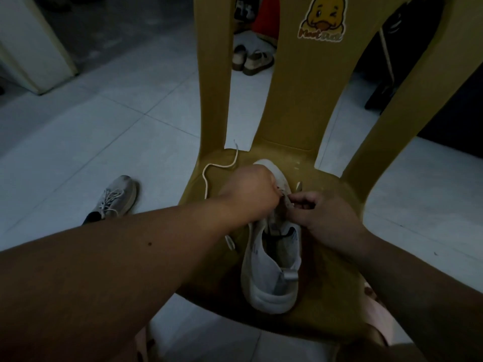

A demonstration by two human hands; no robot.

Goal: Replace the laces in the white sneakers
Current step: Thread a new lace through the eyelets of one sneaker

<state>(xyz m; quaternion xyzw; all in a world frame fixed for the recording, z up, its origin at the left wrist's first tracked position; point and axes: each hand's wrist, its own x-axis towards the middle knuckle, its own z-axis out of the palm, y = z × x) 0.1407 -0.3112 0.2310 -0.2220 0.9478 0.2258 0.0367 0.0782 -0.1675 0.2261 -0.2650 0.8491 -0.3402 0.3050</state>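
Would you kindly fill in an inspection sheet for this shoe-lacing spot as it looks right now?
Surface: yellow plastic chair, its seat serving as the bench; duck sticker on the backrest.
Job's things: white sneaker on the seat, heel toward the camera; loose lace trailing off the seat's left edge.
Clutter: second sneaker, laced, on the floor at left; sandals behind the chair.
Grippers: left hand closed over the sneaker's eyelet area; right hand pinching a lace end there.
Cables: nothing seen.
Surroundings: pale tiled floor, dim light.
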